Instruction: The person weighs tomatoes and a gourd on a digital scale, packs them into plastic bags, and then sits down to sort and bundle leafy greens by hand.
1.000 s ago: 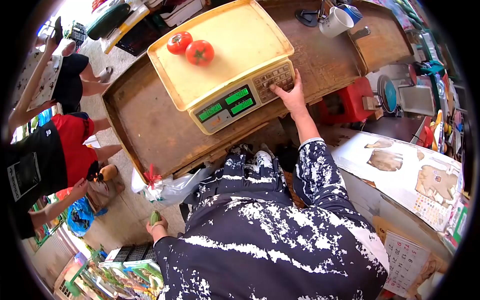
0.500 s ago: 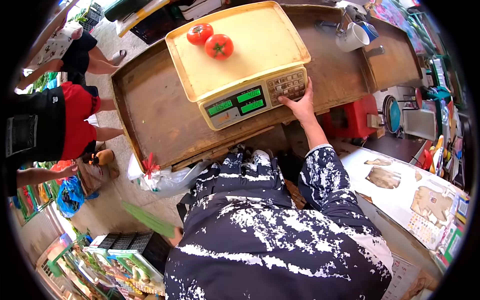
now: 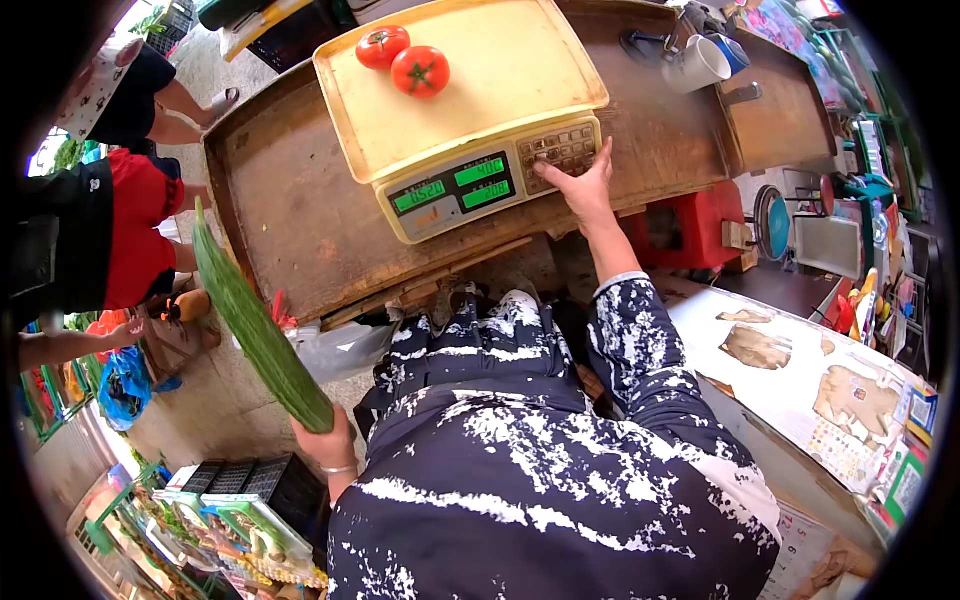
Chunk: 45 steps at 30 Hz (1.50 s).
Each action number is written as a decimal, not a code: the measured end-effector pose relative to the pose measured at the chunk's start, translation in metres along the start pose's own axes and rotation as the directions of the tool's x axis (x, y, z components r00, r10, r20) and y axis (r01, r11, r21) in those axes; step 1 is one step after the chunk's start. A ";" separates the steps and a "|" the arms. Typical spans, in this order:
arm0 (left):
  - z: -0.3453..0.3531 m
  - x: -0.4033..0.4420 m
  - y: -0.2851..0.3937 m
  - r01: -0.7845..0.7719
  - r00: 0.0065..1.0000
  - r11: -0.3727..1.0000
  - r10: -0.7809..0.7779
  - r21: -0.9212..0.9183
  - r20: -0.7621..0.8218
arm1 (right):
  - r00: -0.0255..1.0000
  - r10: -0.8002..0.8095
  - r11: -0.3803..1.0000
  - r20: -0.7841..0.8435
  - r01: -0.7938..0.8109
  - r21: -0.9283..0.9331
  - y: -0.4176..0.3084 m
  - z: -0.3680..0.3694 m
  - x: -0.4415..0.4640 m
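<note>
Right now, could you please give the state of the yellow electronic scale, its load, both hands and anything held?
Yellow electronic scale: on, green displays lit.
Two round red tomatoes: uncut, side by side on the scale.
Long green cucumber: uncut, held at a slant.
Left hand: closed around the cucumber's near end.
Right hand: open, thumb at the keypad.

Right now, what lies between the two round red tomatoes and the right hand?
In the head view: bare yellow weighing tray, its raised front rim, then the greyish button keypad beside the right hand.
</note>
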<state>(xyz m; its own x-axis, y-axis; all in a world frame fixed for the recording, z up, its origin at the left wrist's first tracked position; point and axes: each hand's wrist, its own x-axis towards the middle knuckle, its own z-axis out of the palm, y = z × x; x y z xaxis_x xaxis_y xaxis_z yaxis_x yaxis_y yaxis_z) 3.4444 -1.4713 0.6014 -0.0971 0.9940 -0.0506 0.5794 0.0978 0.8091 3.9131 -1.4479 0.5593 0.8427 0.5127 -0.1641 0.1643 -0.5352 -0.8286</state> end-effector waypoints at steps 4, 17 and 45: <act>0.022 0.026 0.017 -0.088 0.996 0.995 0.089 -0.049 0.012 | 0.993 0.067 0.982 -0.097 -0.083 -0.172 -0.001 0.013 0.003; 0.006 0.020 0.038 -0.181 0.982 0.947 0.158 -0.265 -0.107 | 0.735 -0.659 0.725 -0.159 0.677 0.127 -0.136 -0.035 0.027; 0.059 0.144 0.119 -0.601 0.795 0.790 0.574 0.124 0.194 | 0.599 -0.537 0.427 0.594 -0.415 0.804 -0.169 0.017 -0.012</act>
<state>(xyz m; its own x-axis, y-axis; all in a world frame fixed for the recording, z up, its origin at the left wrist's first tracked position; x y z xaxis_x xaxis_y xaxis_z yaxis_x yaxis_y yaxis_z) 3.5468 -1.3136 0.6556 0.4128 0.8562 0.3108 0.6162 -0.5138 0.5970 3.8663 -1.3519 0.6921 0.1115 0.9933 0.0286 -0.6914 0.0983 -0.7157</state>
